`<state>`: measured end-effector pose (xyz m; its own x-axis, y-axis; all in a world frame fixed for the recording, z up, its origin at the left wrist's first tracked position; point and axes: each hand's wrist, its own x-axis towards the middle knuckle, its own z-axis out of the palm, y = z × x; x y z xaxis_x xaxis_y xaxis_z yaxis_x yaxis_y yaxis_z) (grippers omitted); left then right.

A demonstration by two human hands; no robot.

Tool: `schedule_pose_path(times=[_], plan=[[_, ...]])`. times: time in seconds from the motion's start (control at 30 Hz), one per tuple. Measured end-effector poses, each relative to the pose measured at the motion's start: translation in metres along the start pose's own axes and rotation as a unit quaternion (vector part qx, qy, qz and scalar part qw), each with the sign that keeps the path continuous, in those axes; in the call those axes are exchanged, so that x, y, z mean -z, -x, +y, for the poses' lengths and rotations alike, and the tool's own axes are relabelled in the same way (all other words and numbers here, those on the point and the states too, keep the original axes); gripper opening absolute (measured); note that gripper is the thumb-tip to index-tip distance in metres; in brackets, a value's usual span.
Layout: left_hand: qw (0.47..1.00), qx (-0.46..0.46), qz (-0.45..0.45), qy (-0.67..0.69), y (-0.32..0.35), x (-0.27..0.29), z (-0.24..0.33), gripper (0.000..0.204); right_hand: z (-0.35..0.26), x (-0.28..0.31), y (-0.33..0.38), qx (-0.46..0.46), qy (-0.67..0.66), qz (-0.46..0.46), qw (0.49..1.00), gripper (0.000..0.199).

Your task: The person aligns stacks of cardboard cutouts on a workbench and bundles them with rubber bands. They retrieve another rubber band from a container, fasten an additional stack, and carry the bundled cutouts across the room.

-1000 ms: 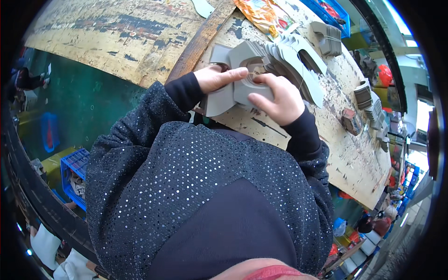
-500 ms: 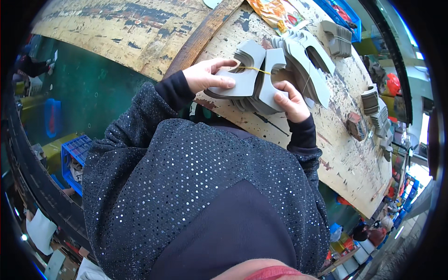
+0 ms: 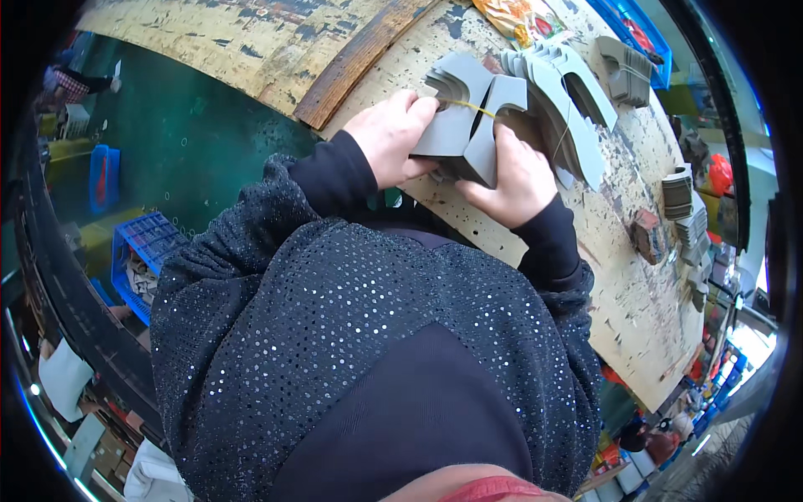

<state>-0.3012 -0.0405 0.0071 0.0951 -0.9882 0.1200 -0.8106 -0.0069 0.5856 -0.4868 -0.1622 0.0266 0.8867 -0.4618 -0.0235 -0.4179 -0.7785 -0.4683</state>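
Observation:
Two stacks of flat grey cut pieces (image 3: 452, 130) with curved cut-outs stand side by side at the near edge of the worktable. A thin yellow band (image 3: 470, 106) runs across both of them. My left hand (image 3: 391, 138) is closed around the left side, fingers partly hidden behind it. On the right side my right hand (image 3: 520, 177) presses, thumb toward the near lower edge. Just beyond my right hand lies a fanned stack of longer grey pieces (image 3: 559, 109), tied with thin string.
A wooden strip (image 3: 360, 63) lies on the worn worktable (image 3: 631, 326). Toward the right are another grey bundle (image 3: 626, 71), a brick-like block (image 3: 647, 236) and more grey stacks (image 3: 679, 194). An orange-white wrapper (image 3: 512, 18) sits at the back. A blue crate (image 3: 150, 243) stands lower left.
My hands have shifted from the upper faces of the banded stacks to their near sides. The stacks now sit closer together, their near edges more even.

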Motion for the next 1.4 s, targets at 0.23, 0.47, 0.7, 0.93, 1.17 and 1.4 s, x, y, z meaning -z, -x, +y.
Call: schedule_pose_path(times=[0.23, 0.47, 0.7, 0.93, 1.17, 1.4], plan=[[0.994, -0.01, -0.021, 0.104, -0.014, 0.013, -0.034, 0.037, -0.005, -0.021, -0.005, -0.105, 0.031, 0.054, 0.992, 0.065], [0.96, 0.033, -0.091, 0.263, -0.018, 0.004, -0.056, 0.04, 0.005, -0.029, 0.003, -0.083, -0.138, 0.11, 0.981, 0.06], [0.859, 0.04, -0.088, 0.503, -0.016, -0.023, -0.057, 0.043, -0.003, -0.04, 0.009, -0.081, -0.3, 0.157, 0.937, 0.056], [0.792, 0.06, -0.133, 0.593, -0.018, -0.024, -0.061, 0.047, 0.01, -0.051, 0.016, -0.085, -0.418, 0.147, 0.892, 0.056], [0.871, 0.05, -0.116, 0.475, -0.02, -0.018, -0.046, 0.049, 0.019, -0.05, 0.019, -0.085, -0.462, 0.124, 0.874, 0.058], [0.974, -0.03, -0.093, 0.204, -0.029, 0.015, -0.016, 0.045, 0.013, -0.036, 0.029, -0.059, -0.015, 0.164, 0.985, 0.085]])
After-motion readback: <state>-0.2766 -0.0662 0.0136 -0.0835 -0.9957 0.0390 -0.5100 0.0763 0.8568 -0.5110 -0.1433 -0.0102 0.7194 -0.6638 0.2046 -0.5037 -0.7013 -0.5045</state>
